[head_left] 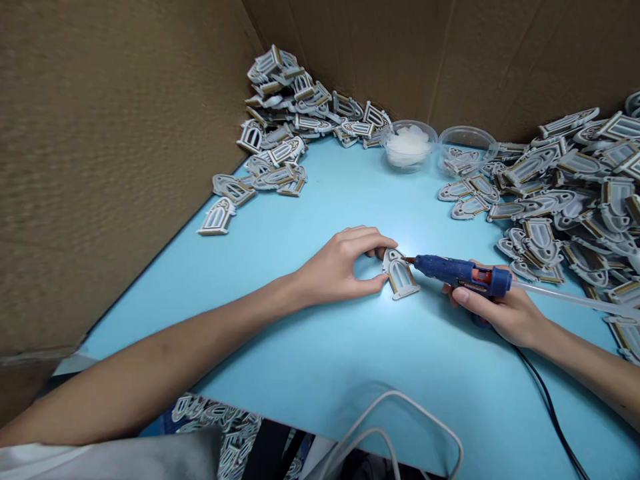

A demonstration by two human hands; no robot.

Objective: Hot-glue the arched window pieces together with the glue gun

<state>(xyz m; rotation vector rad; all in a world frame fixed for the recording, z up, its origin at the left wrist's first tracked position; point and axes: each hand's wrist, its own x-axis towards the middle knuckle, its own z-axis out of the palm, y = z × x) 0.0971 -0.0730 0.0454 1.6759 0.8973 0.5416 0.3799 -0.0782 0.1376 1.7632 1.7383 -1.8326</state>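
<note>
Apparently light and stiff, the small white-and-gold arched window-shaped piece (393,272) was at the pale blue tabletop (320,353), pinched by the bare left hand (350,263), thumb at its side, fingers by its top. Its slim bars looked fragile; the outer frame seemed the safer hold. The right hand (510,310) gripped the navy-blue plastic glue gun (445,270) by its handle, nozzle at the arch.

Hands (347,265) (505,310): two. Glue gun (453,271): one. Glue stick (565,292): one. Tubs (407,165) (441,150): two. Black cord (550,405): one. Window-shaped pieces (401,280): dozens.
</note>
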